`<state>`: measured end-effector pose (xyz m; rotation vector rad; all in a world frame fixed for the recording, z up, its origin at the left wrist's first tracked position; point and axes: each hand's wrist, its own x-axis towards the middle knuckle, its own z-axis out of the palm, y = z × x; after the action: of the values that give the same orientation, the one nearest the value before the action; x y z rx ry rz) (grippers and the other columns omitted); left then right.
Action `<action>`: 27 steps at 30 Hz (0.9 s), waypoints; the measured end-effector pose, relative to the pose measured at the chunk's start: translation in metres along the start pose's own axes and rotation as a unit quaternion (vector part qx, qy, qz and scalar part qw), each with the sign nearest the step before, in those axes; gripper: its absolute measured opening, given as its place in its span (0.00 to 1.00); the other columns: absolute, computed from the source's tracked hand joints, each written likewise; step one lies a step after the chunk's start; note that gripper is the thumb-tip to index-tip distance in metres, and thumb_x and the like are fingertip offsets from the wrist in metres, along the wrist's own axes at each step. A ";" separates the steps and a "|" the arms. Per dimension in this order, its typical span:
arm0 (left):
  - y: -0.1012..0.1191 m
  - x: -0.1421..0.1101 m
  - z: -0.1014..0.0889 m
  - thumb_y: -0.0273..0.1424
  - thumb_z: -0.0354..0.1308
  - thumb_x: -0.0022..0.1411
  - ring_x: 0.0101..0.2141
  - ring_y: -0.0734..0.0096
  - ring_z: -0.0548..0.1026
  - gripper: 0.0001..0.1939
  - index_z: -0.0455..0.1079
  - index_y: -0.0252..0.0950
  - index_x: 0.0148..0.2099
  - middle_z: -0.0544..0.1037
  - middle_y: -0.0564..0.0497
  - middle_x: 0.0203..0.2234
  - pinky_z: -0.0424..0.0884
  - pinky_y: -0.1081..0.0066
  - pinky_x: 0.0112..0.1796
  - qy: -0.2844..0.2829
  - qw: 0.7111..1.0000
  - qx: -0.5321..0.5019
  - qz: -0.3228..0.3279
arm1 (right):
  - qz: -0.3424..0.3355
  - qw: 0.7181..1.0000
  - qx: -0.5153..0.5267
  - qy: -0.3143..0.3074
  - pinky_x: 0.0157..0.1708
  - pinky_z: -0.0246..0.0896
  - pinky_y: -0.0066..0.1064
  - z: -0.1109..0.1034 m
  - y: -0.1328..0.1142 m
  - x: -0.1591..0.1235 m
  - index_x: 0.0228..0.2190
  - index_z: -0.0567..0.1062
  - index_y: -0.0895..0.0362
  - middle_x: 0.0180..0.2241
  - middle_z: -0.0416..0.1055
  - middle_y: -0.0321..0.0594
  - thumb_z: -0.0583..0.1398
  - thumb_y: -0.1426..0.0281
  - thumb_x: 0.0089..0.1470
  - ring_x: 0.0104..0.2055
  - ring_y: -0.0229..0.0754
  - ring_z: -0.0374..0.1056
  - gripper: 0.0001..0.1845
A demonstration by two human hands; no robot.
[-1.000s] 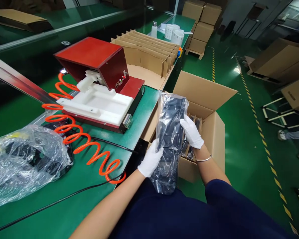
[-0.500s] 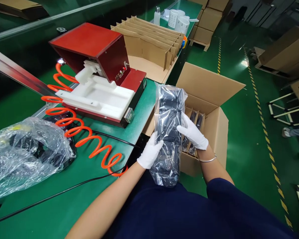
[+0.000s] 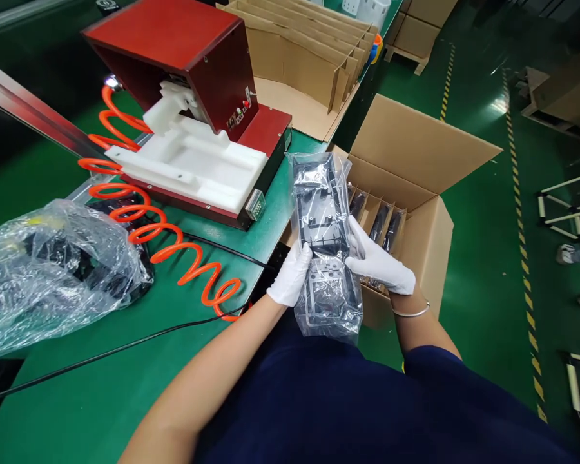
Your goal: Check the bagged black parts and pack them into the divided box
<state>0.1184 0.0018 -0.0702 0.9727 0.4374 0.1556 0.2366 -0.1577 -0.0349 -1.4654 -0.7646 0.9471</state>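
Both my hands wear white gloves and hold one long black plastic part sealed in a clear bag (image 3: 321, 212). My left hand (image 3: 290, 273) grips its left edge near the middle. My right hand (image 3: 377, 259) grips the right edge at about the same height. The bagged part is held upright over the gap between the green bench and an open cardboard box (image 3: 418, 151). Inside the box, cardboard dividers hold several similar bagged black parts (image 3: 383, 224) standing on end.
A red machine with a white moulded fixture (image 3: 193, 161) stands on the green bench (image 3: 77, 393). An orange coiled hose (image 3: 164, 238) and a black cable (image 3: 125, 348) run across it. A crumpled clear bag of dark parts (image 3: 53, 270) lies left. Cardboard dividers (image 3: 309, 58) sit behind.
The bagged part has been turned, so its ribbed inner side faces me instead of the smooth dark side. Both hands stayed on it, and my view tilted downward.
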 end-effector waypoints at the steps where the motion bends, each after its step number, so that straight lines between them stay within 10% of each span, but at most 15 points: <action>1: 0.000 0.000 0.000 0.47 0.55 0.69 0.62 0.56 0.70 0.26 0.66 0.40 0.63 0.72 0.45 0.62 0.71 0.61 0.61 0.005 1.000 0.001 0.001 | -0.003 1.000 -0.001 -0.001 0.74 0.29 0.42 0.001 -0.002 0.001 0.74 0.31 0.54 0.75 0.30 0.41 0.68 0.51 0.55 0.76 0.49 0.25 0.65; 15: -0.006 -0.001 -0.006 0.43 0.51 0.73 0.67 0.61 0.63 0.25 0.65 0.43 0.68 0.69 0.51 0.66 0.57 0.62 0.69 0.045 0.997 0.063 0.024 | 0.012 0.998 0.058 0.000 0.74 0.35 0.44 -0.012 0.010 -0.009 0.74 0.37 0.50 0.75 0.30 0.40 0.69 0.54 0.55 0.77 0.49 0.30 0.62; 22: -0.016 0.002 -0.011 0.52 0.52 0.70 0.69 0.59 0.59 0.33 0.57 0.43 0.71 0.60 0.46 0.71 0.57 0.60 0.68 -0.013 0.993 0.105 0.059 | 0.035 0.995 0.094 0.023 0.71 0.47 0.49 0.003 0.035 -0.011 0.71 0.55 0.51 0.70 0.55 0.48 0.70 0.53 0.52 0.71 0.54 0.54 0.53; 27: -0.017 -0.001 -0.013 0.51 0.60 0.65 0.65 0.56 0.65 0.41 0.54 0.36 0.71 0.65 0.37 0.66 0.61 0.57 0.66 -0.090 0.985 0.144 0.037 | 0.033 0.972 0.115 0.200 0.61 0.64 0.49 0.008 0.071 -0.003 0.63 0.66 0.56 0.56 0.73 0.46 0.69 0.53 0.47 0.55 0.53 0.71 0.46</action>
<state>0.1110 0.0017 -0.0902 1.2780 0.2601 0.0713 0.2241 -0.1647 -0.1044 -1.4215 -0.3020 0.7267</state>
